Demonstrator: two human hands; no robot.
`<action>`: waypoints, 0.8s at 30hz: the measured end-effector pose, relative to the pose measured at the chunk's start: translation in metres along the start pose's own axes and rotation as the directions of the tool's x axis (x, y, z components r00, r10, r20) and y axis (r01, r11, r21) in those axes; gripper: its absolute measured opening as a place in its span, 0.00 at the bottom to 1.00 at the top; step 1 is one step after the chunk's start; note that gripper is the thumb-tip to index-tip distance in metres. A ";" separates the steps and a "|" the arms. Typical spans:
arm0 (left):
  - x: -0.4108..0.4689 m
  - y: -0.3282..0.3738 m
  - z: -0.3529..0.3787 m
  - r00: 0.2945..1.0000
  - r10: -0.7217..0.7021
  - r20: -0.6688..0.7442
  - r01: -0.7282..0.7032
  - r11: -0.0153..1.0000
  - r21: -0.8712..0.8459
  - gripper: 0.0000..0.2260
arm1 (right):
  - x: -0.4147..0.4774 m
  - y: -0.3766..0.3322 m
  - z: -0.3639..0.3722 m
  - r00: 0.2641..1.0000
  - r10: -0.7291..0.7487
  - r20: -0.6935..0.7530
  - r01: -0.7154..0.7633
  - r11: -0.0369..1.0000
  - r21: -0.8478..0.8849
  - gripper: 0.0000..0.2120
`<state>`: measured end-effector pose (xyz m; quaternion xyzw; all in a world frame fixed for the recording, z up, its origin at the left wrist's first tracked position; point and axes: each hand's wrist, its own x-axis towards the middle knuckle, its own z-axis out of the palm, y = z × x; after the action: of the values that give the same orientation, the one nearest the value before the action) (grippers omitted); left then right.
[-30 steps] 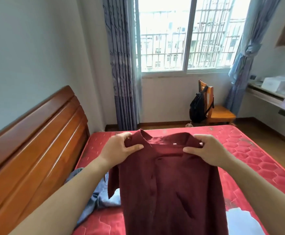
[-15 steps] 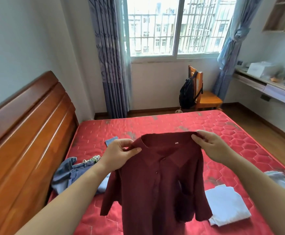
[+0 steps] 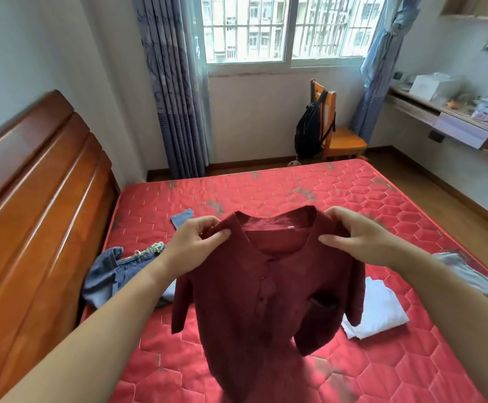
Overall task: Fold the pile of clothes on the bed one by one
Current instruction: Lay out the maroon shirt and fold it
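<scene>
view from a person's head, looking down at a bed with a red quilted mattress (image 3: pixel 309 193) and a glossy brown wooden headboard (image 3: pixel 33 199) on the left. both bare arms reach forward and hold up a dark red button-front shirt (image 3: pixel 266 301) by its shoulders, above the middle of the mattress. the left hand (image 3: pixel 191 245) pinches the shirt's left shoulder beside the collar, thumb in front and fingers curled behind. the right hand (image 3: pixel 359 237) pinches the other shoulder the same way. the shirt hangs open-collared, its sleeves dangling and its lower hem blurred.

on the mattress to the left lies a crumpled blue denim garment (image 3: pixel 106 274), with a small blue denim piece (image 3: pixel 181 218) beyond it. to the right lies a folded white garment (image 3: pixel 382 312), and a grey garment (image 3: pixel 469 274) near the bed's right edge.

past the bed, a black backpack (image 3: pixel 309 132) hangs on an orange wooden chair (image 3: pixel 344 141) under a barred window; what the backpack holds cannot be seen. a wall-mounted wooden surface (image 3: pixel 454 126) on the right carries a white box (image 3: pixel 428 85), contents hidden, and blurred small items.
</scene>
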<state>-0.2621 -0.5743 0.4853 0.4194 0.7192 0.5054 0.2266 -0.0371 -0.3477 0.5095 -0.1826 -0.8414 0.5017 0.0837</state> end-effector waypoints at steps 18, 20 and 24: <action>0.011 0.016 -0.006 0.735 0.540 -0.410 -0.242 0.774 0.585 0.12 | 0.021 -0.043 0.001 0.509 -0.493 -0.705 -0.028 0.810 -0.586 0.10; 0.013 0.009 0.002 0.775 0.459 -0.435 -0.194 0.827 0.527 0.12 | 0.021 -0.031 0.011 0.625 -0.412 -0.663 -0.066 0.819 -0.571 0.09; 0.017 -0.008 0.035 0.876 0.148 -0.458 -0.007 0.955 0.295 0.07 | 0.021 -0.009 0.026 0.660 -0.221 -0.718 -0.149 0.898 -0.414 0.10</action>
<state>-0.2482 -0.5430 0.4665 0.3395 0.8002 0.4928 -0.0402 -0.0668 -0.3644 0.5036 -0.3696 -0.8249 0.1770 0.3894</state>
